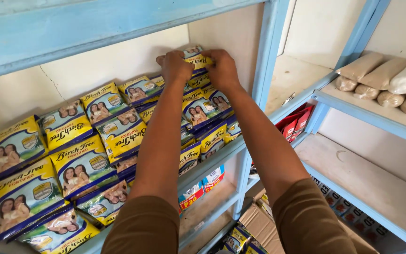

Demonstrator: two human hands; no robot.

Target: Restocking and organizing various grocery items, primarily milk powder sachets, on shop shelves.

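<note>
From the head camera, both arms reach deep into a blue-painted shelf (240, 150) packed with yellow-and-blue pouches (83, 164) laid overlapping in rows, so they fill the board like shingles. The left hand (175, 67) and right hand (222, 69) meet at the back corner on the topmost pouch (194, 56), fingers curled over its near edge, one hand at each side, pressing it against the wall. On the next shelf to the right lie pale tied bags (391, 82), and red packets (299, 121) stand lower down
</note>
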